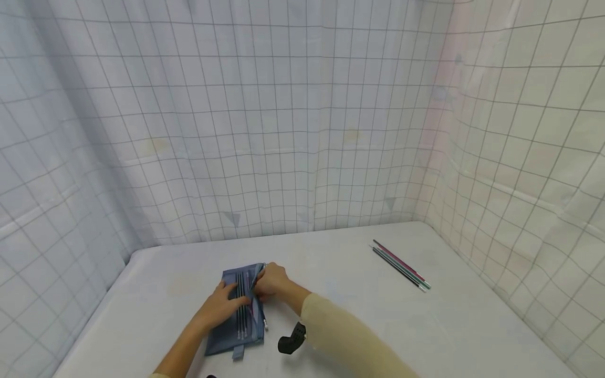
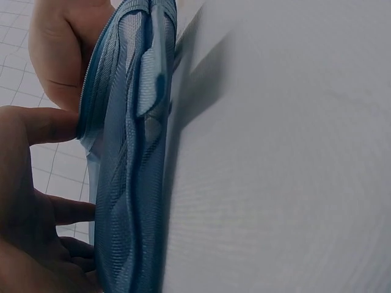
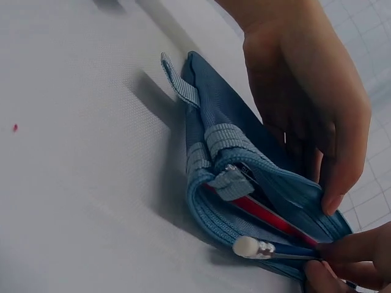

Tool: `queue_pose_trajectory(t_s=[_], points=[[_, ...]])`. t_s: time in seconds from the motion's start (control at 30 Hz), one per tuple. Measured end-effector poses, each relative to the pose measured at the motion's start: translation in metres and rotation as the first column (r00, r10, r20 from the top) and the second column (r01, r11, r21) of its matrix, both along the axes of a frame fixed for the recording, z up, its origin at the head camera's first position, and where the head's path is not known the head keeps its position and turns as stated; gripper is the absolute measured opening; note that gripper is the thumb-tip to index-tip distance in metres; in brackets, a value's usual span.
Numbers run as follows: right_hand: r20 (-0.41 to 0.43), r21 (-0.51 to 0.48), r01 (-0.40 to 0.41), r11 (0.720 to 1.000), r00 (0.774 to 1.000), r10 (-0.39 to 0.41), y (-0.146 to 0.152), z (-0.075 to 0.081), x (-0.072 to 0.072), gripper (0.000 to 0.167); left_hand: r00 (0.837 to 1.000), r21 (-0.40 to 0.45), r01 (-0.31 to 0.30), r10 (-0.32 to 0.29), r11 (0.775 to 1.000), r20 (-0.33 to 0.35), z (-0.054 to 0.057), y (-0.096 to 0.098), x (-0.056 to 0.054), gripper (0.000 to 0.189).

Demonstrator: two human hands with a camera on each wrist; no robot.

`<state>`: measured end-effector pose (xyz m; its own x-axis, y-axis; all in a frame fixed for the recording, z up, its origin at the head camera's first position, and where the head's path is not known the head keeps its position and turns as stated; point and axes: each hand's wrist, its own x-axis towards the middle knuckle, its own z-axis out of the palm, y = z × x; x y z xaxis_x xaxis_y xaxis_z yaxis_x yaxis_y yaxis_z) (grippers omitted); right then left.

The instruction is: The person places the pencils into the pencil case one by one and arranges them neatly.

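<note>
Cream right sleeve (image 1: pixel 348 332), seemingly plain

Blue pouch (image 1: pixel 220 336) lying unzipped, white-tipped pencil (image 3: pixel 276 249) at its opening

No lettering, brand or number can be read. A tiny pale mark (image 3: pixel 245 170) inside the blue pouch (image 3: pixel 223 101) is too small to make out, as is any print on the pencils (image 1: pixel 399 269).

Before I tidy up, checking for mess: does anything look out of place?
In the right-wrist view, a small red speck stands out against the white tabletop; I can't tell what it is. The blue pouch shows no visible damage.
</note>
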<state>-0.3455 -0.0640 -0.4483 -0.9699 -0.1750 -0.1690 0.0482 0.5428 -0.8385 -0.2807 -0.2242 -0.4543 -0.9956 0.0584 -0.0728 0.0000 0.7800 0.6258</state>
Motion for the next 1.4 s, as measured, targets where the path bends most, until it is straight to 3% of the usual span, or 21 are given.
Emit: queue_pose_trajectory(t_s=[0.23, 0.33, 0.47, 0.57, 0.63, 0.87, 1.03, 1.4], points=[[-0.003, 0.0, 0.0, 1.0, 1.0, 0.0, -0.006, 0.0, -0.003, 0.017, 1.0, 0.042, 0.002, -0.003, 0.999, 0.007, 0.0, 0.001, -0.001, 0.084], [0.067, -0.113, -0.008, 0.994, 0.998, 0.015, -0.006, -0.001, -0.003, 0.015, 1.0, 0.063, 0.006, -0.007, 0.998, 0.016, 0.001, 0.001, -0.001, 0.083], [0.203, -0.341, 0.015, 0.94, 0.978, 0.058, -0.003, -0.003, -0.002, 0.013, 1.0, 0.07, 0.007, -0.009, 0.998, 0.026, 0.0, 0.0, -0.002, 0.082], [0.254, -0.428, 0.016, 0.903, 0.962, 0.104, 0.001, -0.004, -0.003, 0.013, 1.0, 0.067, 0.012, -0.014, 0.998, 0.024, 0.0, 0.0, -0.003, 0.084], [0.263, -0.449, 0.0, 0.894, 0.956, 0.132, 0.005, -0.005, -0.003, 0.012, 1.0, 0.069, 0.013, -0.014, 0.998, 0.026, 0.0, 0.0, -0.003, 0.084], [0.24, -0.434, -0.081, 0.897, 0.95, 0.201, 0.022, 0.0, -0.007, 0.008, 0.999, 0.047, -0.005, 0.003, 0.999, 0.038, 0.0, 0.002, -0.002, 0.089], [0.231, -0.411, -0.099, 0.906, 0.95, 0.209, 0.032, 0.004, -0.011, 0.02, 0.999, 0.012, -0.016, 0.016, 1.0, 0.032, 0.0, 0.002, -0.002, 0.093], [0.201, -0.389, -0.129, 0.912, 0.954, 0.221, 0.06, 0.018, -0.009, 0.028, 1.0, -0.041, -0.011, 0.011, 0.999, 0.007, -0.006, 0.0, -0.005, 0.1]])
